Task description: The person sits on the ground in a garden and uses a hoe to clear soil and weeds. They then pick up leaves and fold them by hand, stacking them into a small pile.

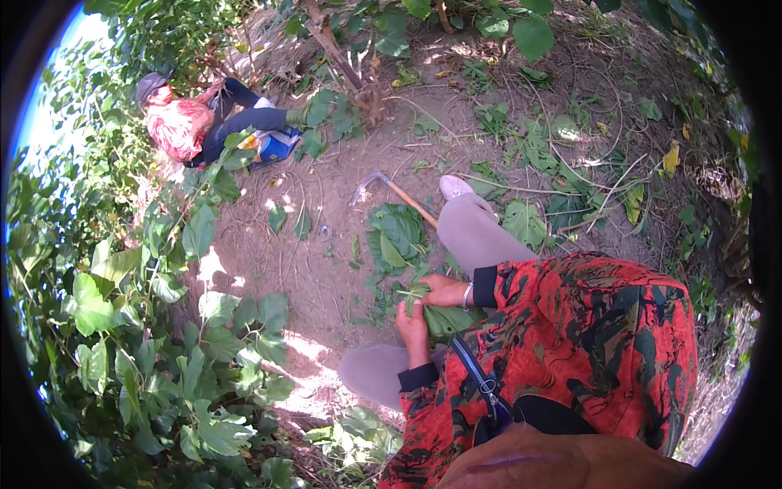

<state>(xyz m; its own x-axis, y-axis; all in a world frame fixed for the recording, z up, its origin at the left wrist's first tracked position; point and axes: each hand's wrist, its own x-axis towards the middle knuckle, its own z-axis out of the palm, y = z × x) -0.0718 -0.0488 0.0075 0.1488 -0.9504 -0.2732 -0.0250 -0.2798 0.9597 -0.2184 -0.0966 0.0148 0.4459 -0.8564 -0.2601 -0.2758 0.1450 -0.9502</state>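
A small bunch of broad green leaves (pixel 449 319) is held low over my lap, with its pale stems gathered at the top. My left hand (pixel 413 330) grips it near the stems, thumb pointing up. From the other side, my right hand (pixel 441 290), with a metal bangle at the wrist, closes its fingers on the same bunch. Part of the leaves is hidden behind the hands. Just ahead on the soil lies a flat pile of stacked green leaves (pixel 396 235).
A wooden-handled tool with a bent metal head (pixel 406 197) lies beside my shoe (pixel 455 186). Another person (pixel 183 125) sits at upper left beside a blue container (pixel 276 148). Leafy branches (pixel 208 367) crowd the left. A thin trunk (pixel 336 49) rises ahead; cut stems (pixel 602 195) litter the right.
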